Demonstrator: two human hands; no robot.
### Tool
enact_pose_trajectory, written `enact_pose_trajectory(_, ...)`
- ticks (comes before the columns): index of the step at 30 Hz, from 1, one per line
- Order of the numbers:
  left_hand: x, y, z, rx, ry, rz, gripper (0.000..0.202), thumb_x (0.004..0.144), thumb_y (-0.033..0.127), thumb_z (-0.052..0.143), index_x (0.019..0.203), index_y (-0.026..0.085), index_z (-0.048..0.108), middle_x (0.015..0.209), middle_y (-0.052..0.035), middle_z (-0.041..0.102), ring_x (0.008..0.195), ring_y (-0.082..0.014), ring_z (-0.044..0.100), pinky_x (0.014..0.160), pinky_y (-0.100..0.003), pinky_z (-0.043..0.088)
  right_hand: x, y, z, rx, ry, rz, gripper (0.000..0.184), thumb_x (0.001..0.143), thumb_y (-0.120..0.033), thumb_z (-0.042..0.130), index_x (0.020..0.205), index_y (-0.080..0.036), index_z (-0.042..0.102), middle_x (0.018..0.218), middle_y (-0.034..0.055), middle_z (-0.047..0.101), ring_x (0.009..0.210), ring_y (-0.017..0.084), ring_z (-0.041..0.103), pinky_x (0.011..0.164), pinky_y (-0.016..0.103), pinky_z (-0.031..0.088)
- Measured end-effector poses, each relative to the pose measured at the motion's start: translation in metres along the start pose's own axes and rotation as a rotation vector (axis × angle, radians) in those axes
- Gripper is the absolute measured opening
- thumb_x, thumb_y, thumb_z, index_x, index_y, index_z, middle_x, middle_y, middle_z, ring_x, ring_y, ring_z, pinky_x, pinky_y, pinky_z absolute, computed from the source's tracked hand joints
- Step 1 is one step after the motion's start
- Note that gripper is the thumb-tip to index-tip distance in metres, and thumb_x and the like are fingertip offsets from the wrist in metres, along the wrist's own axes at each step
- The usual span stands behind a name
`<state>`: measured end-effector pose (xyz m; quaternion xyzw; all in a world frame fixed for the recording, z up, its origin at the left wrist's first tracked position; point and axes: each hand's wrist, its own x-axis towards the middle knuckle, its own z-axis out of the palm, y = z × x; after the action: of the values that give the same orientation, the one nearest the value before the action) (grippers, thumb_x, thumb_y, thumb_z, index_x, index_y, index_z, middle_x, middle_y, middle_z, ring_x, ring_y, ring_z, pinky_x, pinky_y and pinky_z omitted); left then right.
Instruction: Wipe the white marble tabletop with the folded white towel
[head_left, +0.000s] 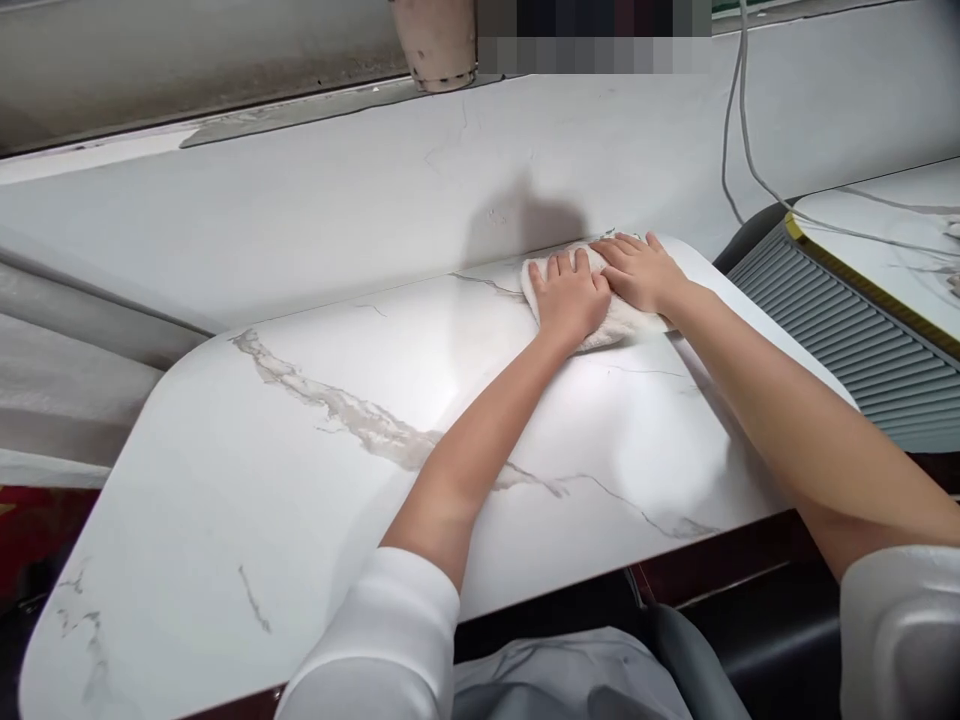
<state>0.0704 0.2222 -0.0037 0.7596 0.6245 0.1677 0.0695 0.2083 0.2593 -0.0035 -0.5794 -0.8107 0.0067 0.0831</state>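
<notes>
A folded cream-white cloth lies on the white marble-patterned table, near its far edge by the wall. My left hand grips the left part of the cloth, fingers bent over its top and pressing down. Just to the right, my right hand holds the far right part, its fingers laid across the fabric toward the left hand. Both thumbs point inward, close together. A bit of green print shows at the cloth's far edge. The underside of the cloth is hidden.
Behind the table runs a white wall with a ledge carrying a cup. Cables hang at the right, above a grey ribbed panel with a yellow edge. A pale curtain-like fabric borders the left side.
</notes>
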Motion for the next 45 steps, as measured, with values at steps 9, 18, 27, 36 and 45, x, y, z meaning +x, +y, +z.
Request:
enact_pose_trajectory(9, 0.042, 0.026, 0.017, -0.008, 0.048, 0.016, 0.050, 0.101, 0.029, 0.025, 0.146, 0.019, 0.045, 0.148, -0.0095, 0.053, 0.143, -0.0254, 0.039, 0.125, -0.052, 0.014, 0.016, 0.040, -0.005, 0.003, 0.073, 0.042, 0.054, 0.094, -0.024, 0.032, 0.144, -0.012, 0.049, 0.149, 0.0122, 0.051, 0.141, 0.031, 0.042, 0.122, 0.056, 0.019)
enact_pose_trajectory(18, 0.021, 0.031, 0.014, -0.021, -0.026, 0.097, 0.055, 0.101, 0.031, 0.024, 0.152, 0.015, 0.038, 0.157, -0.0106, 0.042, 0.150, -0.0231, 0.028, 0.127, -0.049, 0.008, -0.022, 0.036, -0.001, -0.056, 0.083, 0.077, 0.061, 0.094, -0.030, 0.026, 0.151, -0.014, 0.040, 0.156, 0.0103, 0.043, 0.146, 0.030, 0.034, 0.122, 0.054, 0.020)
enact_pose_trajectory(27, -0.103, 0.057, 0.003, -0.023, -0.033, 0.176, 0.057, 0.101, 0.035, 0.025, 0.152, 0.012, 0.035, 0.160, -0.0138, 0.038, 0.152, -0.0268, 0.026, 0.126, -0.053, 0.010, -0.149, 0.010, -0.008, -0.126, 0.104, 0.009, 0.063, 0.094, -0.033, 0.027, 0.154, -0.019, 0.036, 0.155, 0.0107, 0.044, 0.145, 0.029, 0.037, 0.120, 0.056, 0.024)
enact_pose_trajectory(36, -0.174, 0.090, -0.001, 0.001, -0.058, 0.271, 0.062, 0.100, 0.036, 0.029, 0.152, 0.002, 0.033, 0.158, -0.0227, 0.038, 0.151, -0.0341, 0.027, 0.124, -0.057, 0.019, -0.237, -0.002, -0.028, -0.164, -0.005, 0.086, 0.065, 0.095, -0.037, 0.023, 0.153, -0.011, 0.039, 0.158, 0.0132, 0.038, 0.148, 0.027, 0.033, 0.121, 0.050, 0.028)
enact_pose_trajectory(45, -0.134, 0.103, 0.008, 0.003, -0.014, 0.281, 0.060, 0.099, 0.034, 0.032, 0.151, 0.004, 0.036, 0.155, -0.0201, 0.043, 0.148, -0.0333, 0.033, 0.122, -0.057, 0.022, -0.208, 0.016, -0.042, -0.131, -0.113, 0.212, 0.065, 0.097, -0.035, 0.017, 0.156, -0.013, 0.034, 0.162, 0.0068, 0.032, 0.152, 0.023, 0.023, 0.126, 0.046, 0.016)
